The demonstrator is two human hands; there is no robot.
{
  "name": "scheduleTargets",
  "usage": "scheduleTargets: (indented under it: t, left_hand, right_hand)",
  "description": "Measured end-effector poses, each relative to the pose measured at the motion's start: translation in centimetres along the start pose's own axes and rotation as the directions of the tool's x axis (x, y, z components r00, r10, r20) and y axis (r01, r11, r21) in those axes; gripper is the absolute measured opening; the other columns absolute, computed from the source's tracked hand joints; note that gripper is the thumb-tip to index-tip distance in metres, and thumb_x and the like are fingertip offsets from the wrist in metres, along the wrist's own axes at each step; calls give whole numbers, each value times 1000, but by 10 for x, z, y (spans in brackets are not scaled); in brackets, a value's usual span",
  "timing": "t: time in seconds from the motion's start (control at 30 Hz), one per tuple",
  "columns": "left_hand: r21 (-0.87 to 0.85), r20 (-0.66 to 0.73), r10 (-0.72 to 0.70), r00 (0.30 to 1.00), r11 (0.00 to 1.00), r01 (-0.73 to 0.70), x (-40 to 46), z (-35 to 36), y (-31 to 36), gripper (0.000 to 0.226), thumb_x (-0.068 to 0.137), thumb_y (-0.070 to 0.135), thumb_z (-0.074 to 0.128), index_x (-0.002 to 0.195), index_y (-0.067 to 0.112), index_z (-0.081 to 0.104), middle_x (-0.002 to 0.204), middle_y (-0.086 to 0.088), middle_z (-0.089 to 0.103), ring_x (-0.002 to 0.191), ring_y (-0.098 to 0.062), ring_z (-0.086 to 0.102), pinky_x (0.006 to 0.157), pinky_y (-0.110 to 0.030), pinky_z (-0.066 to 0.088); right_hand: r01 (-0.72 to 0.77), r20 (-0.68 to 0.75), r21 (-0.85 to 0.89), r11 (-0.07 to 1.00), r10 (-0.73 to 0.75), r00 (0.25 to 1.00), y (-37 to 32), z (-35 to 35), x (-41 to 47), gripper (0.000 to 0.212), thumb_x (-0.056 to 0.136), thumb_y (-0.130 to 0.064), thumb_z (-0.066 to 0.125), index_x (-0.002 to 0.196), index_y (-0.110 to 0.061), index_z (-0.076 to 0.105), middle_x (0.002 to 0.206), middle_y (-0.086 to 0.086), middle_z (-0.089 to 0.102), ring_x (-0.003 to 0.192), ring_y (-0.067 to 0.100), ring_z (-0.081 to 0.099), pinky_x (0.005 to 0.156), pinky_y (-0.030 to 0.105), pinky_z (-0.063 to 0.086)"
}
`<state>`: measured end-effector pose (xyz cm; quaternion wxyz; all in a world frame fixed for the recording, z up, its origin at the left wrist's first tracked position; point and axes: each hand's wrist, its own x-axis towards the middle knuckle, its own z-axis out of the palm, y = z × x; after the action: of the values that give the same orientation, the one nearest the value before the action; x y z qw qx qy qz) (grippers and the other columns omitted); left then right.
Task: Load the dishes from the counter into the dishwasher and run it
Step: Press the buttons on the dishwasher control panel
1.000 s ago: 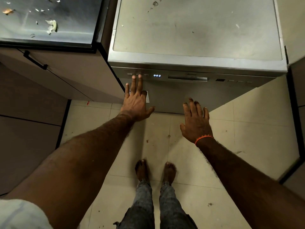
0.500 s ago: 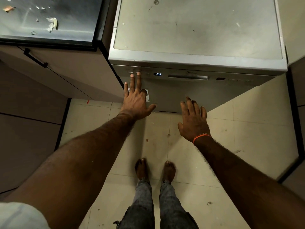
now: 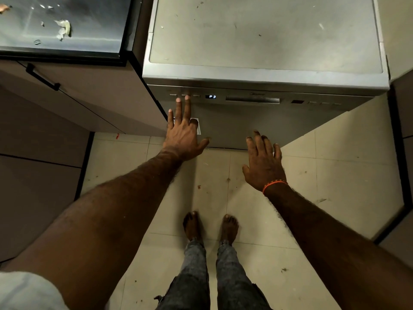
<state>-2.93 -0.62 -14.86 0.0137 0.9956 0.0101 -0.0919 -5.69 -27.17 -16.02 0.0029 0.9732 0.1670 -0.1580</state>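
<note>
Standing barefoot on the tiled floor [image 3: 257,209], you face the dishwasher [image 3: 263,36], door closed, its dusty grey top bare apart from a few specks. It sits between a brown cabinet [image 3: 93,101] on your left and a pale wall panel on your right.

Left hand [image 3: 184,135]: arm stretched forward, fingers straight and spread, holding nothing. Middle and ring fingertips [image 3: 187,98] reach the row of small buttons [image 3: 185,95] at the left end of the control strip. Whether a tip is actually pressing a button or only resting just under it, the angle does not settle. Thumb sticks out to the right, clear of the door. A white sticker [image 3: 197,127] on the door front is partly hidden behind this hand.

Display [image 3: 211,96]: lit, white characters reading "P3", just right of the buttons. Recessed door handle [image 3: 252,100] lies further right along the same strip; a dark window and faint markings sit near the right end.

Right hand [image 3: 263,162]: open, fingers loosely extended and slightly apart, empty, held in front of the lower door, apparently off it. An orange thread band [image 3: 274,185] circles that wrist.

Upper left: dark glossy counter [image 3: 67,30] with scattered pale food scraps [image 3: 63,29]. Cabinet below carries a black bar handle [image 3: 42,78].
</note>
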Motion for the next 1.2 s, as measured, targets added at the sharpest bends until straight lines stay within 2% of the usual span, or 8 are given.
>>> scheduleTargets:
  t: [0.2,0.3,0.47,0.57,0.67,0.8,0.97,1.2]
  left_hand:
    - [0,1,21,1000,1000,-21,2,1,-2,87,79,87,38,120,17,70,162,-10,-35,149,-36,-28,123,-60,-1]
    - [29,28,29,999,999,-30,2,0,-9,98,76,92,33,130,17,66,160,-7,-39,148,-37,-31,122,-60,-7]
    - [0,-18,22,1000,1000,-22,-5,-2,-6,95,78,90,33,129,17,65,158,-4,-39,150,-36,-27,122,-61,-5]
    - [-5,-56,77,995,997,-78,-10,-1,7,89,83,84,38,138,16,55,161,-9,-33,151,-36,-24,122,-61,-2]
    - [24,-45,162,986,987,-161,-17,3,31,93,86,77,42,157,19,29,165,-13,-25,151,-36,-23,123,-59,-2]
    - [13,-41,248,968,969,-248,-24,7,75,101,86,73,43,161,15,9,166,-17,-19,153,-36,-18,123,-58,1]
    - [-24,26,297,955,955,-296,-23,1,125,105,88,72,44,161,12,-1,165,-18,-22,152,-36,-21,124,-57,-1]
    - [4,57,368,928,930,-369,-7,-6,175,103,88,67,50,161,10,5,165,-19,-21,152,-36,-21,124,-58,2]
  right_hand:
    - [8,11,4,1000,-8,1000,-2,0,3,88,92,-46,60,160,-16,14,168,13,7,153,37,14,120,60,14]
    - [19,-1,-5,1000,-19,1000,0,-1,5,88,90,-44,61,160,-16,15,167,13,12,152,36,16,120,60,17]
    - [11,-24,-1,1000,-11,1000,2,-8,10,88,91,-44,61,160,-15,15,166,14,15,151,37,19,120,60,18]
    - [20,-43,20,1000,-20,999,-1,-13,11,87,91,-42,61,160,-15,15,167,14,14,152,37,17,120,60,16]
    - [13,-48,42,999,-11,999,1,-18,12,86,93,-41,59,160,-16,12,168,13,8,153,37,13,121,59,13]
    - [-7,-75,55,998,11,997,18,-22,7,88,91,-41,61,160,-17,12,169,11,4,154,36,10,122,59,13]
    - [-65,-91,46,997,69,993,55,-27,4,89,91,-42,64,159,-17,13,169,11,3,154,36,10,121,59,14]
    - [-194,-92,17,981,195,977,119,-30,3,95,91,-48,63,160,-17,6,169,13,-4,154,37,6,121,59,11]
